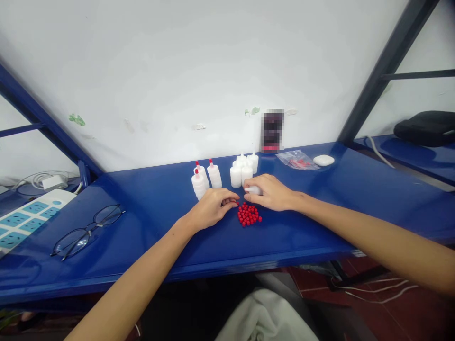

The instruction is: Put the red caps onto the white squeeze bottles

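Observation:
My right hand is closed around a small white squeeze bottle, tilted so its bare nozzle points left. My left hand has thumb and fingers pinched together, with a bit of a red cap showing at the fingertips. Just right of those fingertips lies a loose pile of small red caps on the blue table. Behind my left hand stand three white bottles with red tips. A cluster of several white bottles without red tips stands upright behind my right hand.
On the blue table, eyeglasses and a power strip lie left. A phone leans on the wall; a clear bag with red pieces and a white case lie beside it. Metal posts rise at both sides.

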Demonstrator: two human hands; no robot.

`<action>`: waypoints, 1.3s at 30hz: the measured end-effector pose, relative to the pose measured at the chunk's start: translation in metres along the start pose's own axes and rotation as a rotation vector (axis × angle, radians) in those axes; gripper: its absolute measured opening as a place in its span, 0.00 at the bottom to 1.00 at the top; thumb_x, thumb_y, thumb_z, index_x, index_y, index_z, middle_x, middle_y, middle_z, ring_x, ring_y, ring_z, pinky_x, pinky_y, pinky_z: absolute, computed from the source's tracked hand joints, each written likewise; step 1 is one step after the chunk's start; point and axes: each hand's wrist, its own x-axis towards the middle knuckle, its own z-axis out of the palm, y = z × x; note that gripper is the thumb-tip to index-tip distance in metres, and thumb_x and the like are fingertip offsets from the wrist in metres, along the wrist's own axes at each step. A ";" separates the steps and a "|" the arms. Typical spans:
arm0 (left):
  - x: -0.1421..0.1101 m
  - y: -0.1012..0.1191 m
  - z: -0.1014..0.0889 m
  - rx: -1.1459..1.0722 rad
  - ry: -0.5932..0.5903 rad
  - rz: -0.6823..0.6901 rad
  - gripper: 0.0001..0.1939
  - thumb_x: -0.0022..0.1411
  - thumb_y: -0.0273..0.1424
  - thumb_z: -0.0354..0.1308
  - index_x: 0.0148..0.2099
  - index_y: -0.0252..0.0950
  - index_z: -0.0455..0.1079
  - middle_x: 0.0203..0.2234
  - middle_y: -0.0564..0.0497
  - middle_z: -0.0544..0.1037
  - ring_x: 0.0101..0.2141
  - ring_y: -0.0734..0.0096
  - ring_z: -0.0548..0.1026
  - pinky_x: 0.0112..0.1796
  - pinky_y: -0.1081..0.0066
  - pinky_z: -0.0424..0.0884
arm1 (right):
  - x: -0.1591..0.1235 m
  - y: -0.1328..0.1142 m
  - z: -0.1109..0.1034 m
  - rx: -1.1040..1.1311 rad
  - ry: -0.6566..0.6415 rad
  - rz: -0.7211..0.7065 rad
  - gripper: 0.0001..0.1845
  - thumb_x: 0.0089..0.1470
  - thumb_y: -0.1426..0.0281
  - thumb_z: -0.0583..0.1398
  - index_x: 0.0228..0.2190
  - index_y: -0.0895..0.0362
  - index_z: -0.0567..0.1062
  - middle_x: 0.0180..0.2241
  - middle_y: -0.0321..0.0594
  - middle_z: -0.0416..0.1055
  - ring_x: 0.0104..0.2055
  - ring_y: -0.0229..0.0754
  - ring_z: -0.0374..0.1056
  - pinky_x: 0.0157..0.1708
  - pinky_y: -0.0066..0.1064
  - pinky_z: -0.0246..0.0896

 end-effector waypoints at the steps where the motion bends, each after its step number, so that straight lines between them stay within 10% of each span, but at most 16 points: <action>1: 0.000 0.000 0.000 0.018 -0.007 0.008 0.10 0.65 0.25 0.60 0.49 0.34 0.75 0.34 0.49 0.80 0.32 0.72 0.77 0.35 0.73 0.72 | 0.000 0.000 0.000 0.007 -0.004 -0.003 0.13 0.57 0.60 0.57 0.33 0.56 0.75 0.24 0.35 0.68 0.26 0.38 0.60 0.30 0.30 0.46; 9: 0.002 -0.001 -0.001 0.090 -0.064 0.070 0.10 0.68 0.26 0.55 0.45 0.35 0.77 0.38 0.47 0.79 0.37 0.68 0.77 0.40 0.69 0.72 | -0.001 0.001 0.002 0.041 0.020 -0.017 0.19 0.59 0.55 0.55 0.35 0.58 0.74 0.35 0.42 0.73 0.34 0.43 0.65 0.34 0.31 0.50; 20: 0.007 0.014 -0.002 -0.165 0.436 0.014 0.07 0.66 0.31 0.60 0.42 0.36 0.78 0.36 0.48 0.81 0.38 0.68 0.78 0.40 0.69 0.75 | -0.001 -0.017 -0.006 -0.029 -0.045 0.027 0.14 0.54 0.59 0.58 0.35 0.57 0.72 0.23 0.36 0.66 0.26 0.39 0.58 0.29 0.30 0.43; 39: 0.006 0.021 0.004 -0.137 0.361 0.153 0.07 0.67 0.27 0.57 0.45 0.37 0.77 0.37 0.48 0.80 0.36 0.70 0.77 0.38 0.69 0.74 | 0.000 -0.014 0.002 0.156 0.053 -0.079 0.26 0.64 0.52 0.49 0.27 0.57 0.72 0.20 0.31 0.58 0.23 0.34 0.53 0.28 0.29 0.42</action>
